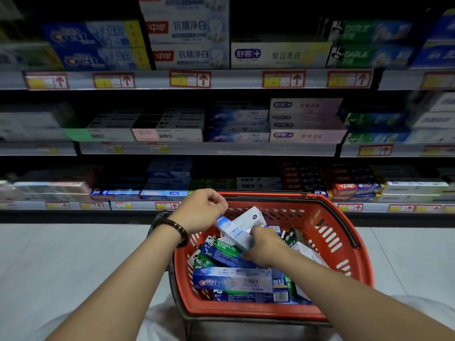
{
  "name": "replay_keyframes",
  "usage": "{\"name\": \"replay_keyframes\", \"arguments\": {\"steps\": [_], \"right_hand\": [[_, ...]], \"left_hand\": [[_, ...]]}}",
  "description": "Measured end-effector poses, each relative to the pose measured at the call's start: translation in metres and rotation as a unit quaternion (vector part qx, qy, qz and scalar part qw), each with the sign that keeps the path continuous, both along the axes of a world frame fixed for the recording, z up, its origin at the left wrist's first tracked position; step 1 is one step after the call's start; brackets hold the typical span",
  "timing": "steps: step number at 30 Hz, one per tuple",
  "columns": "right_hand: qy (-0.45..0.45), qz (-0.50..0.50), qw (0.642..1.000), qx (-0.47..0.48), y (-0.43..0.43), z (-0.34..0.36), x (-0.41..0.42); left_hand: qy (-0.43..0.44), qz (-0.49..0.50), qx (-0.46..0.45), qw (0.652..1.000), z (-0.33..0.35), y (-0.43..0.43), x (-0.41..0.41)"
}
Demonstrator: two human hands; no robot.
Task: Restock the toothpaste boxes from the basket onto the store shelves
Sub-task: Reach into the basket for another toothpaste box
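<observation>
Head view shows both hands down in the red basket [246, 312], which sits right in front of the person, below the shelves, and is pretty full of toothpaste boxes. The left hand [199, 210] has its curled fingers pinching the upper end of a pale blue Crest box [231, 233]. The right hand [264, 244] is wrapped round the lower end, so both are grasping the same box. It's tilted up out of the pile but not yet clear of the basket. My take: pull it out along its own length so the bottom end doesn't drag the green Darlie box [222, 247] it's leaning on, or knock the white box [251, 216] just behind it. Once it's free, one hand is probably enough. I'd hold it by the long sides and not the end flaps, since those likely crush or pop open. The matching spot looks like the blue Crest stack [237, 124] on the middle shelf, but that part is blurry, so I'd check the label before committing. Slide it in printed face forward, flush with its neighbours. The flat Crest box [231, 281] at the near side of the basket looks like the same kind, so that seems a sensible next grab.
</observation>
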State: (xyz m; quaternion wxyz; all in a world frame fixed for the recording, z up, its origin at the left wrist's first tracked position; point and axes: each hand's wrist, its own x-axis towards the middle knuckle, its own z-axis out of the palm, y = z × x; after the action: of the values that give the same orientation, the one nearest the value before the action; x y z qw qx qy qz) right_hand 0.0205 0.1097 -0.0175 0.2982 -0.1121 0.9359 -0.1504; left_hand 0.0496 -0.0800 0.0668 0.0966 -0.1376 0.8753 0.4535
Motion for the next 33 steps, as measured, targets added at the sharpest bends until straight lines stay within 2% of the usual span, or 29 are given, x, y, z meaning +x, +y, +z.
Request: {"name": "replay_keyframes", "arguments": {"steps": [13,26,33], "right_hand": [[0.046,-0.042,0.998,-0.022,0.014,-0.006,-0.012],[0.103,-0.034,0.987,-0.118,0.051,0.034,-0.021],[0.137,-0.032,0.970,-0.200,0.076,0.051,-0.025]], "left_hand": [[0.003,0.004,-0.007,1.000,0.003,-0.005,0.001],[0.018,0.039,-0.046,0.998,0.004,-0.021,-0.003],[-0.018,0.046,-0.064,0.997,0.005,-0.028,-0.001]]}}
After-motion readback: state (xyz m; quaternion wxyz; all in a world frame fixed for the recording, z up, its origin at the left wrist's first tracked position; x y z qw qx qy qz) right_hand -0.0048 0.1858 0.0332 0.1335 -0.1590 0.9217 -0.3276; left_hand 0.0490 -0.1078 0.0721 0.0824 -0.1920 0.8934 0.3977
